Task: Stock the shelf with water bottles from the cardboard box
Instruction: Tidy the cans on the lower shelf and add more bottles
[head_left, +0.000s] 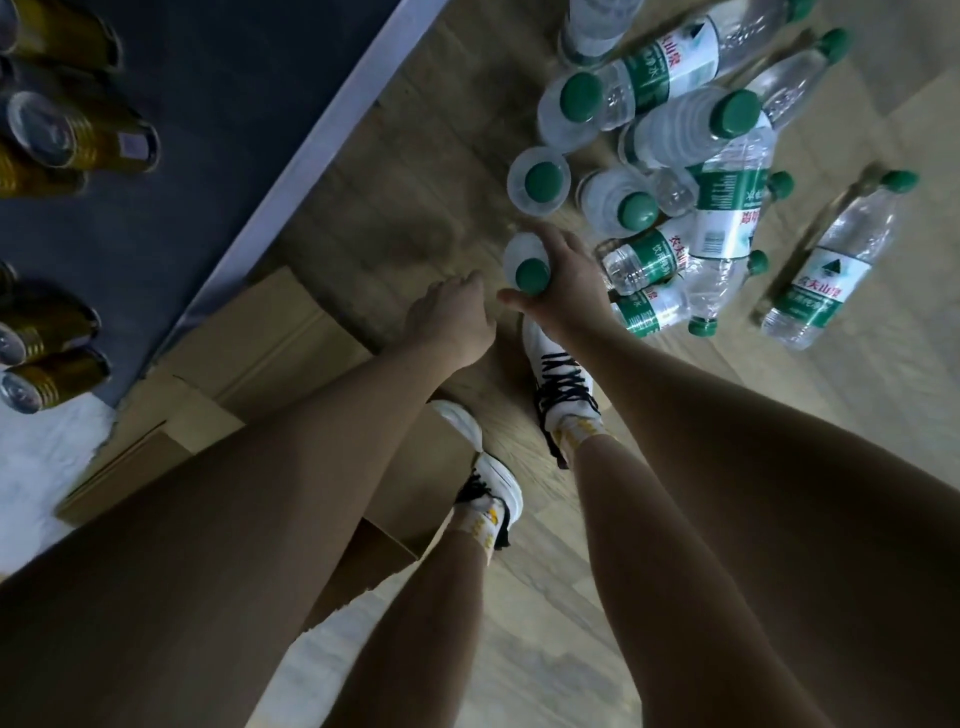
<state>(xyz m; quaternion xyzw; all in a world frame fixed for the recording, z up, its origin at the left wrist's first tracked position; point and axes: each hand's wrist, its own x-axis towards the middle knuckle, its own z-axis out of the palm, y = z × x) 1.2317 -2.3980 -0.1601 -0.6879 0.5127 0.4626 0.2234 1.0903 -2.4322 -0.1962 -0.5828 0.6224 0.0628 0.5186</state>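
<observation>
Wooden floor (415, 171) carries scattered water bottles (675, 130) at one o'clock. Right hand (566, 280) grips an upright bottle (524, 265); left hand (452, 317), just beside, is curled, holding nothing.

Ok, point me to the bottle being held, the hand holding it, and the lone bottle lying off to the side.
held bottle (531, 274): head view, on its green cap.
right hand (569, 280): head view, on its back.
lone bottle (831, 280): head view, on its label.

"农夫山泉" on the lying bottle's label (825, 287).
</observation>
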